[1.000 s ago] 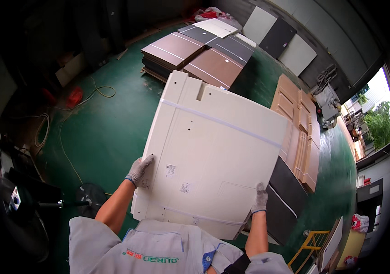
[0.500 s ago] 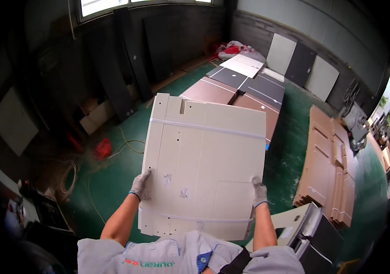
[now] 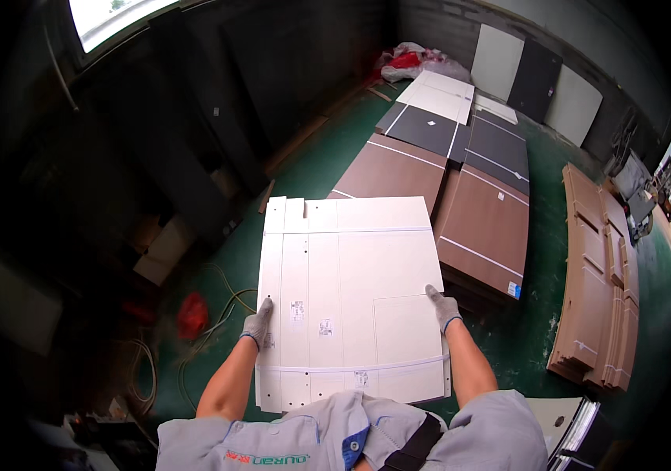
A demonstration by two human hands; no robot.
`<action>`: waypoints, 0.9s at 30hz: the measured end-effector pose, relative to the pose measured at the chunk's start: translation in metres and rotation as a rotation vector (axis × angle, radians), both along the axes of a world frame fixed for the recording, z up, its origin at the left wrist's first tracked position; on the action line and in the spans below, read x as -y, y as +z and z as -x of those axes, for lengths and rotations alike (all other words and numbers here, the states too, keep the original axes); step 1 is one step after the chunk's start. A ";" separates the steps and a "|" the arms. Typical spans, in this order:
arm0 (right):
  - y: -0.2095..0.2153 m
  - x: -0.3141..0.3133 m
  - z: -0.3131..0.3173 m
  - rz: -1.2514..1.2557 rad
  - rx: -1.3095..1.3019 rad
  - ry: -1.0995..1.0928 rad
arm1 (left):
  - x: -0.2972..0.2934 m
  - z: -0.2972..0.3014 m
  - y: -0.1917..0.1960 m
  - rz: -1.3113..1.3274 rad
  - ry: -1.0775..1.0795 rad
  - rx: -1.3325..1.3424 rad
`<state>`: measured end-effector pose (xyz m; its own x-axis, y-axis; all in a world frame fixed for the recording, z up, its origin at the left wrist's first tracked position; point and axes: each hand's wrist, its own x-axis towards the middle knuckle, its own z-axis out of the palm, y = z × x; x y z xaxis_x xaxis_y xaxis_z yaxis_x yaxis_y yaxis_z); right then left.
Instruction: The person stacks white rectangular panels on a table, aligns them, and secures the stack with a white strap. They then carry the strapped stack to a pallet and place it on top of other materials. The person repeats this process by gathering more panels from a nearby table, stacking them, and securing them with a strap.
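Strapped white panels [image 3: 394, 271] are held above the green floor [image 3: 508, 344], left hand [image 3: 258, 323] and right hand [image 3: 443, 307] each gripping a side edge; matching both grips should prevent tilting or slipping.

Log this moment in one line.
left hand: on left edge | right hand: on right edge | held: strapped white panels | beyond: strapped brown panels, stacked
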<state>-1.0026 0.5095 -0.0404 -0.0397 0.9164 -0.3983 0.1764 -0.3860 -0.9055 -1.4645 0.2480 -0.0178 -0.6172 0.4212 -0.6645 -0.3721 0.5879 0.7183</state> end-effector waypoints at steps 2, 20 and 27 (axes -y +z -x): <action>-0.003 -0.031 0.035 0.165 0.157 -0.027 | -0.047 0.045 -0.011 0.066 -0.040 -0.059; -0.099 -0.286 0.127 0.552 0.296 -0.263 | -0.492 0.194 -0.082 0.384 -0.398 0.091; -0.133 -0.245 0.112 0.647 0.134 -0.195 | -0.550 0.269 -0.096 0.494 -0.778 0.189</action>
<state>-1.1150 0.7549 -0.1729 0.1892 0.4783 -0.8576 0.1435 -0.8775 -0.4577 -1.7333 0.7977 -0.1136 -0.1442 0.3131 -0.9387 0.1684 0.9426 0.2885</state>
